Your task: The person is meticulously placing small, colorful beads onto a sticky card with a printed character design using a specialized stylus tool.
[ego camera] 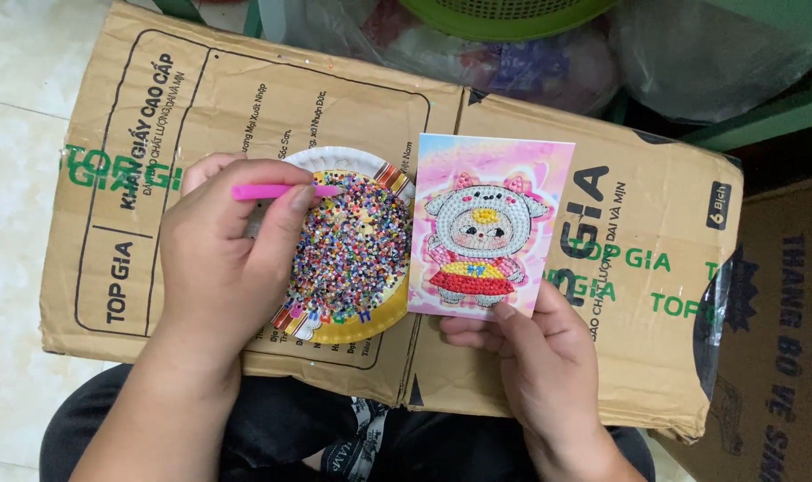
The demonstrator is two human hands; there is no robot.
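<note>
My left hand [223, 263] grips a pink pen-like stick [281, 191], its tip lying over a paper plate [348, 161] heaped with small multicoloured beads [357, 250]. To the right of the plate lies a pink picture card [491, 223] showing a cartoon figure covered in beads. My right hand [535, 353] pinches the card's lower edge, thumb on top. Both plate and card rest on a flattened cardboard box [656, 295] across my lap.
Clear plastic bags [709, 54] and a green basket [504, 13] sit behind the box. Another cardboard box [785, 330] stands at the right. Pale floor tiles [18, 134] show at the left. My dark trousers [290, 428] are below.
</note>
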